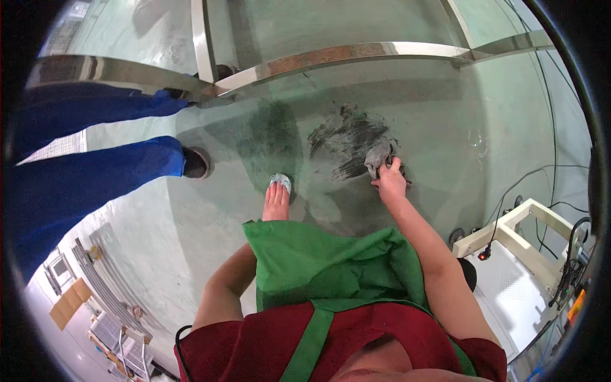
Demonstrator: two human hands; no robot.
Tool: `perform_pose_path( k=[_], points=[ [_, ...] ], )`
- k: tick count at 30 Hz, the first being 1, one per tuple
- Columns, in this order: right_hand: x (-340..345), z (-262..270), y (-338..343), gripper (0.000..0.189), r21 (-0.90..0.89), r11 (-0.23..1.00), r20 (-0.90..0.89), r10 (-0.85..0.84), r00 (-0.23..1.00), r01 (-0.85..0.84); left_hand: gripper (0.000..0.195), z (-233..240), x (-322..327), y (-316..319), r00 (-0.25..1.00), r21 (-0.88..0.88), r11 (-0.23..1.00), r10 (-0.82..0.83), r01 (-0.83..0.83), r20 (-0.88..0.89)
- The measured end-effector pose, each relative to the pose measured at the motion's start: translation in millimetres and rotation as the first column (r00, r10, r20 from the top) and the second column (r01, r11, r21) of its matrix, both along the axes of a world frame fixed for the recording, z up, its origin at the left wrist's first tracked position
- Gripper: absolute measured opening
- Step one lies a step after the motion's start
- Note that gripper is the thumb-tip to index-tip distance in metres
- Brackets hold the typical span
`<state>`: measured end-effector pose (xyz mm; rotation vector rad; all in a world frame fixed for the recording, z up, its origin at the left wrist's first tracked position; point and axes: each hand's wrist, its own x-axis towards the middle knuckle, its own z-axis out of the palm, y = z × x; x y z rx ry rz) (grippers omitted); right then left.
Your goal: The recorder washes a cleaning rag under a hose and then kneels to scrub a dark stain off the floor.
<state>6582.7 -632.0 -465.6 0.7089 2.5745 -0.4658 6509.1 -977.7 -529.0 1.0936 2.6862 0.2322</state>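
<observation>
A dirty grey cloth point(378, 155) is bunched in my right hand point(392, 181), low over the green floor point(439, 143). Just left of it, a black smeared stain point(351, 136) spreads across the floor in streaks, and the cloth meets its right edge. My left hand point(276, 204) reaches past the hem of the green apron point(329, 267). Its fingers lie together over a small pale bluish-white wad point(281, 180), perhaps cloth or tissue; the fingers partly hide it, and the thumb is out of sight.
A shiny metal frame rail point(343, 51) crosses ahead. Another person's blue-trousered leg point(105, 174) and dark shoe point(196, 162) are at the left. On the right stands a cream wheeled frame point(513, 224) with black cables point(506, 193). A cardboard piece point(70, 303) lies at lower left.
</observation>
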Motion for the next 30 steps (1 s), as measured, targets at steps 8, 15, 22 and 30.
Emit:
perform_pose_path(
  k=[8, 15, 22, 30],
  points=[
    [-2, -11, -5, 0.058, 0.047, 0.997, 0.054, 0.054, 0.997, -0.056, 0.048, 3, -150, 102, 0.981, -0.098, 0.995, 0.017, -0.037, -0.194],
    [-1, -4, -1, 0.051, 0.043, 0.998, -0.011, -0.044, 0.999, 0.044, 0.049, 1, -64, 44, 0.980, -0.052, 0.981, -0.190, 0.187, -0.065],
    [-3, -8, -9, 0.054, 0.018, 1.000, -0.046, -0.023, 0.999, 0.024, 0.046, -11, -230, 163, 0.925, -0.114, 0.984, -0.168, 0.137, -0.340],
    [9, -9, 0, 0.060, 0.041, 0.998, -0.089, -0.049, 0.995, 0.053, 0.042, -22, -199, 173, 0.901, -0.069, 0.969, -0.246, 0.237, -0.358]
  ],
)
